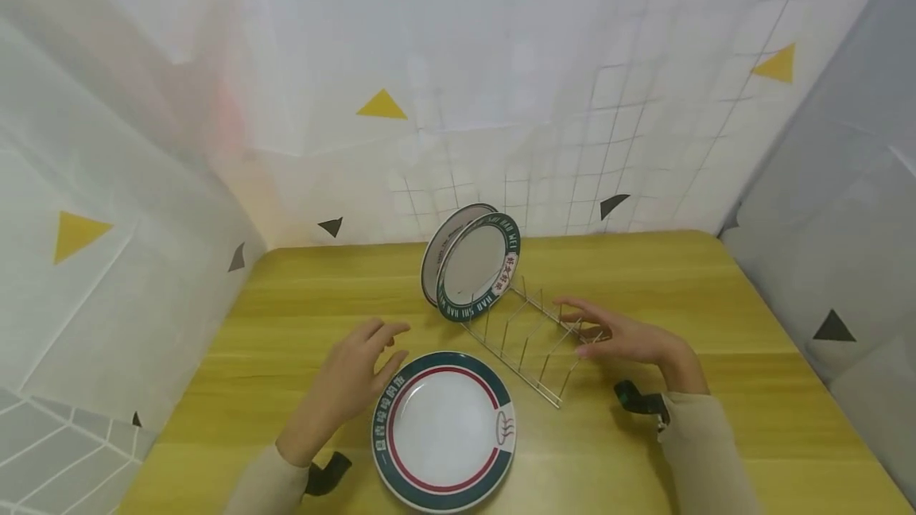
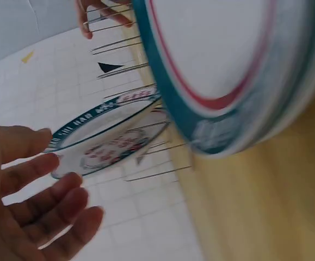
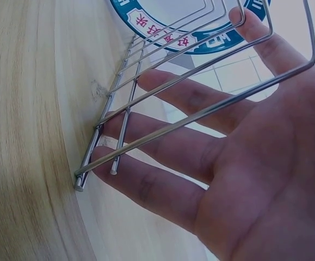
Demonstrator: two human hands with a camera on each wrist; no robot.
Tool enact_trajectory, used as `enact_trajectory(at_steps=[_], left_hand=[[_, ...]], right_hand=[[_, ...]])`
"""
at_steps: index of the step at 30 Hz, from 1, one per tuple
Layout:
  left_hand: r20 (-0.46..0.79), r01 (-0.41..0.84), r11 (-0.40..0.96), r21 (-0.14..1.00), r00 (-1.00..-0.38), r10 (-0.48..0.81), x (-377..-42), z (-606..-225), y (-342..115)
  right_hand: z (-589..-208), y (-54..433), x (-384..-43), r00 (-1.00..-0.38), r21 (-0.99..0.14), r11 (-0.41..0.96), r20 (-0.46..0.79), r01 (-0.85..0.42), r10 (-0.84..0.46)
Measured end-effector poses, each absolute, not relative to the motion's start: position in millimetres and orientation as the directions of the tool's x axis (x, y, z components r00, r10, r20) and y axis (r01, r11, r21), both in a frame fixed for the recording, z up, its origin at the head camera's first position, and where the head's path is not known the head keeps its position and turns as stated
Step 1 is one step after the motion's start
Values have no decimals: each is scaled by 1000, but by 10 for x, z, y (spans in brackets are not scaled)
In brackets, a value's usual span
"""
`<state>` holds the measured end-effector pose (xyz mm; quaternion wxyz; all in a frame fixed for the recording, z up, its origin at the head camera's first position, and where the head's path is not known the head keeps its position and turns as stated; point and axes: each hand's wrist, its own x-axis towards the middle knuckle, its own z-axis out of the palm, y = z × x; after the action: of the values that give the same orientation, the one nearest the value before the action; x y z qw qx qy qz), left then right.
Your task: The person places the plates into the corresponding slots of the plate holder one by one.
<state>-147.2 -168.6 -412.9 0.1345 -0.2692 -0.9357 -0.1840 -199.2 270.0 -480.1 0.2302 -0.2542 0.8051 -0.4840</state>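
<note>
A metal wire plate rack [image 1: 511,365] stands on the wood-grain table [image 1: 758,372]; at its left end lean a green-rimmed plate [image 1: 475,261] and a rear plate [image 1: 433,261]; the right hand [image 1: 626,338] reaches among its right-end wires, fingers spread, though how firmly they touch I cannot tell; nearer, a red-ringed dinner plate [image 1: 444,427] lies face up; just beside it hovers the left hand [image 1: 351,372], fingers loosely parted, holding nothing.
</note>
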Motion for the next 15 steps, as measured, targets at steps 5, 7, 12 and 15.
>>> enact_trajectory(at_steps=[5, 7, 12, 15], left_hand=[[57, 369, 831, 417, -923, 382, -1257, -4477, -1870], [-54, 307, 826, 473, -926, 375, -1201, -4608, -1916], [-171, 210, 802, 559, -918, 359, -1123, -4799, -1956], [-174, 185, 802, 568, -926, 336, -1094, -4839, -1961]], right_hand=[[-4795, 2696, -2000, -760, -902, 389, -117, -189, -639], [-4797, 2691, -2000, -758, -903, 385, -113, -193, -643], [-4792, 2690, -1996, -758, -904, 385, -117, -187, -642], [-4788, 2688, -2003, -759, -905, 385, -121, -180, -639]])
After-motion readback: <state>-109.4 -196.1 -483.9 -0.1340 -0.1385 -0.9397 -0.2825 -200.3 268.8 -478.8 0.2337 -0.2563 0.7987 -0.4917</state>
